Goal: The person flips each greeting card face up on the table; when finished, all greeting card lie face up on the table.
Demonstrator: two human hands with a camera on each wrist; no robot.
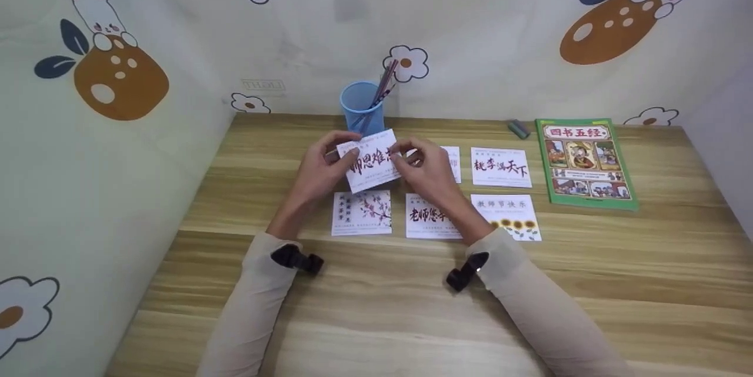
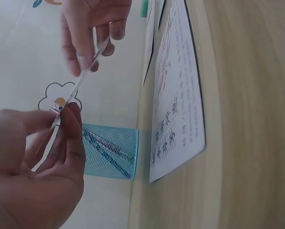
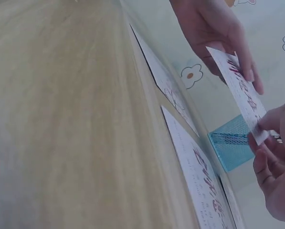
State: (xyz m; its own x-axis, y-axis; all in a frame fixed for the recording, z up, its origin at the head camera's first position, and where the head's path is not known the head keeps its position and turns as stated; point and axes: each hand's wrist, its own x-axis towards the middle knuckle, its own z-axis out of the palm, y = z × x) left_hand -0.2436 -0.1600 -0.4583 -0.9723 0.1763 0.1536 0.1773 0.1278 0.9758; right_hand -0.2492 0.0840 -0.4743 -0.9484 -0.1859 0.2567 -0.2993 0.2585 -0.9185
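Observation:
Between both hands a white square card [image 1: 372, 166] with dark red brush lettering is held up, slightly tilted, above the table. My left hand [image 1: 327, 160] pinches its left side, thumb on the printed face. At the opposite edge, my right hand [image 1: 428, 166] pinches the card between thumb and fingers. In the right wrist view the card [image 3: 240, 90] stands clear of the cards lying below. Under the hands lie a card with a blossom branch [image 1: 362, 213] and a red-lettered card [image 1: 428, 225], the latter partly covered by the right forearm.
A blue mesh cup [image 1: 360, 107] with pencils stands behind the hands. To the right lie a red-lettered card [image 1: 501, 167], a sunflower card [image 1: 507, 212] and a green-edged book [image 1: 588, 165]. A small dark green object [image 1: 519, 129] rests near the wall. Another card [image 1: 452, 164] shows behind the right hand.

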